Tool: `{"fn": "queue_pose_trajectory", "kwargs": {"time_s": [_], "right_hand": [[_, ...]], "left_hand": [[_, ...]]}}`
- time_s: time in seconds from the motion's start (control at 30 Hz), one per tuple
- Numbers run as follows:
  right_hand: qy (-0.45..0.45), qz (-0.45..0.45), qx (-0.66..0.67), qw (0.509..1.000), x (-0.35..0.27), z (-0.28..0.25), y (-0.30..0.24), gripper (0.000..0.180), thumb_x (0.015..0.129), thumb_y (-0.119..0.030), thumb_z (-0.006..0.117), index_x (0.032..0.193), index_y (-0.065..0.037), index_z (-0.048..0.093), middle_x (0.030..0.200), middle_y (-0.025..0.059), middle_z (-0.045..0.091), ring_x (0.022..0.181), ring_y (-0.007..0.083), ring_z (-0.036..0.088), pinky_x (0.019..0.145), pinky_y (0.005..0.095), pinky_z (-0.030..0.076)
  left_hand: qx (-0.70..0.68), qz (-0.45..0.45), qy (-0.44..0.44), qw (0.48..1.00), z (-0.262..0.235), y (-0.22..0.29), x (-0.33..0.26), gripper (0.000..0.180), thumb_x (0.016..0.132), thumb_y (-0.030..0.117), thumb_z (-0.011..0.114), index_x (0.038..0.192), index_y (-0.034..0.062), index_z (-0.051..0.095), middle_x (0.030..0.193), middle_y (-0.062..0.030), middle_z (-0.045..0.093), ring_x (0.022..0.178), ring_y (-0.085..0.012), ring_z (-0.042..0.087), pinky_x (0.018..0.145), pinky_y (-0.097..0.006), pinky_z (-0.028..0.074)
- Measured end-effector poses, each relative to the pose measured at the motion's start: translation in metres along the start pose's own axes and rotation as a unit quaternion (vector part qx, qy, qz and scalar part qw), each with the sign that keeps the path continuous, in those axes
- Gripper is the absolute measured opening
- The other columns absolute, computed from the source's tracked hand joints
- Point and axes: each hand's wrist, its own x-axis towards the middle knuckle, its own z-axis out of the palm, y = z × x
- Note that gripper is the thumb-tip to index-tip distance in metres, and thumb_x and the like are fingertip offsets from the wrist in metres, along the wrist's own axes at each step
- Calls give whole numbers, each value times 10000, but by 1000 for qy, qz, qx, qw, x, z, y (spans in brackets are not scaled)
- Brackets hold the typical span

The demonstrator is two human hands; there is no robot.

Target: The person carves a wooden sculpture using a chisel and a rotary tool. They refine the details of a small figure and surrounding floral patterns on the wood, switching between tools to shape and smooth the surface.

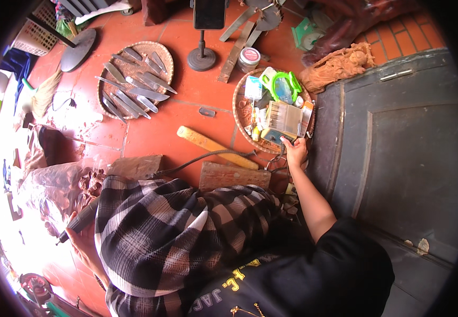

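My left hand, at the lower left, is closed round a dark rotary carving tool. The tool's thin bit points down to the left. A carved brown wooden piece lies just beyond it, beside the checked cloth over my lap. My right hand reaches to the near edge of a round woven basket. Its thumb and fingers are pinched at a small dark control box; the exact spot they grip is hidden. A grey cord runs across the floor between the two sides.
Several knives and chisels lie in another woven tray. A yellowish wooden bar and wood blocks lie before my lap. A phone stand, a jar, a reddish carving and a dark cabinet stand around.
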Motion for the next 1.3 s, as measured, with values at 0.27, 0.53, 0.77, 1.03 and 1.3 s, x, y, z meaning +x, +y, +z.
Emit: {"fn": "queue_pose_trajectory", "kwargs": {"time_s": [0.27, 0.53, 0.77, 1.03, 1.3], "right_hand": [[-88, 217, 176, 956, 12, 18, 12, 560, 680, -353, 984, 743, -110, 484, 638, 4, 589, 471, 94, 531, 443, 278, 469], [-282, -203, 331, 877, -28, -11, -70, 350, 1001, -166, 695, 736, -72, 486, 647, -34, 482, 559, 47, 432, 500, 232, 310], [-476, -463, 358, 656, -39, -37, -373, 185, 1044, -56, 527, 960, 45, 657, 779, 66, 635, 619, 113, 604, 554, 257, 469], [-518, -627, 379, 441, -85, -74, -579, 603, 798, -245, 873, 1327, -53, 655, 1112, 81, 670, 909, 153, 663, 745, 305, 557], [-609, -622, 402, 285, -133, -27, -573, 632, 730, -116, 920, 1303, -27, 670, 1287, 205, 596, 1061, 300, 686, 884, 383, 607]], "left_hand": [[-3, 11, 8, 1000, 10, 6, -3, 564, 1119, 371, 408, 1507, -36, 364, 1293, -204, 619, 1121, -309, 682, 1034, -435, 530], [-64, 44, 17, 997, 46, 28, -7, 589, 1121, 364, 409, 1549, -31, 324, 1298, -206, 621, 1131, -316, 680, 1065, -447, 513], [-260, -37, -67, 963, 102, 88, 19, 485, 1092, 345, 506, 1335, -76, 500, 1155, -187, 673, 1084, -328, 700, 1013, -429, 563], [-304, -182, -157, 922, 104, 98, 5, 532, 1100, 457, 446, 1247, -45, 539, 1055, -147, 697, 907, -181, 725, 839, -289, 600], [-229, -319, -185, 901, 71, 39, 13, 485, 1090, 511, 446, 1086, 62, 629, 764, -30, 711, 675, -57, 641, 607, -189, 486]]}}
